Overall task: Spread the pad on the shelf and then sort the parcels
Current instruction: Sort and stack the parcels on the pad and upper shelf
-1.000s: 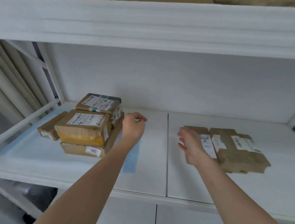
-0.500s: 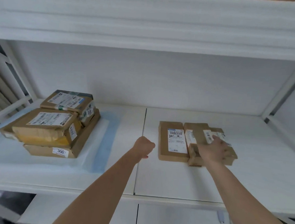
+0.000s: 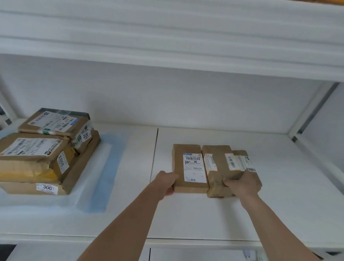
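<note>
Bright, even, cool-white light fills the scene, with no single lamp visible. The white shelf (image 3: pixel 203 216) reads pale and low in contrast. Shadows are soft: a faint one lies under the upper shelf board (image 3: pixel 170 51) toward 12 o'clock, and thin dark lines sit beneath the parcels. No harsh glare shows, though the white labels are nearly washed out. The wide-angle lens bends straight edges, most strongly at 3 and 9 o'clock, where the uprights lean. The picture is slightly soft overall; label print is mostly unreadable. The corner at 5 o'clock is smeared with blur, and the upper board shows streaky, smoothed texture.
</note>
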Tool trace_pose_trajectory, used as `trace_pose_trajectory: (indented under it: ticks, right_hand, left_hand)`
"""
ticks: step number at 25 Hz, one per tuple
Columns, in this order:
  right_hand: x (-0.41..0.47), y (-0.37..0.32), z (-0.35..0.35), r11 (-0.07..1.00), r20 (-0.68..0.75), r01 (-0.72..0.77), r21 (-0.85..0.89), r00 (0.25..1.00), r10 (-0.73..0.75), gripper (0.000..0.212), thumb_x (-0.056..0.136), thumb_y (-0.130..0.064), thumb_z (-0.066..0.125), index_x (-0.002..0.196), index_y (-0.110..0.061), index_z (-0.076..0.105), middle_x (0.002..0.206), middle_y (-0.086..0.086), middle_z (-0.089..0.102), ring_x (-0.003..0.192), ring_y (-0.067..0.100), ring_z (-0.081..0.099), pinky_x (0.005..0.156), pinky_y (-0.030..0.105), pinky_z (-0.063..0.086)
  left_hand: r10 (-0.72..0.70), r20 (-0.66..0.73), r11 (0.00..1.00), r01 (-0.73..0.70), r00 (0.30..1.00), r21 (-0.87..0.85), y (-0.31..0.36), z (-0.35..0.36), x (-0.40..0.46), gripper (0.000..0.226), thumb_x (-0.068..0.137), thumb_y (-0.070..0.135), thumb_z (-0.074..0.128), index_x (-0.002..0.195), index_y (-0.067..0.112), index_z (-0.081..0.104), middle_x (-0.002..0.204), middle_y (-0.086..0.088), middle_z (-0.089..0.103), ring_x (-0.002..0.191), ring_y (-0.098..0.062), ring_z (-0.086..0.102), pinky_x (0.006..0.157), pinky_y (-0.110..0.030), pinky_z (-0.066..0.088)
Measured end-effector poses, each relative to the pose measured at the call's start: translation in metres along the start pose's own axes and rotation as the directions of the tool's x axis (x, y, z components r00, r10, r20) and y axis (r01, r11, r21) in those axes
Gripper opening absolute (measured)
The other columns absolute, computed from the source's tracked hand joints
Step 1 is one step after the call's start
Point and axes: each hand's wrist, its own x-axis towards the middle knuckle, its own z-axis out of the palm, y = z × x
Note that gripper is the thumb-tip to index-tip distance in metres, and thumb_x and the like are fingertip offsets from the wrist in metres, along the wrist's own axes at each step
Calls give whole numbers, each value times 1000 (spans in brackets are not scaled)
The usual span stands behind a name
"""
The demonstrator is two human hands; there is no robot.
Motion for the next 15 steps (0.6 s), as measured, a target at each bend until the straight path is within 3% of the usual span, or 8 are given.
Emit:
trace_pose_trajectory:
  ticks: [4,7,11,15]
  right_hand:
    - [-3,-8,-14,999,80,30,-38,996,-27,74,59,-34,88,120,-11,54,124,11,54,116,31,52,90,40,49]
    - [1,-8,-23,994,184,105,-23,978,-99,65,61,-36,87,119,-20,59,121,7,59,111,26,56,69,29,50]
    - [2,-5,-31,976,297,167,143,933,-203,78,63,-34,77,134,-36,44,121,4,58,109,27,57,92,45,52]
    - [-4,-9,-41,947,473,209,245,826,-305,61,85,-17,63,138,-37,40,119,-1,62,104,21,61,84,36,51]
  left_hand:
    - [-14,-47,999,12,999,-39,-7,3,-1,45,86,23,67,122,-1,54,82,-6,59,64,-14,55,53,-25,49]
    - [-13,-94,997,6,996,-74,-10,8,-8,46,84,28,72,119,1,57,81,-5,58,65,-14,54,56,-25,50]
    - [-44,-82,972,24,996,-235,-13,18,-31,39,87,23,70,118,2,59,113,-16,63,88,-24,62,76,-39,59]
    - [-35,-169,940,-25,985,-341,-25,25,-59,35,89,20,67,119,2,60,114,-15,65,96,-26,65,75,-40,60]
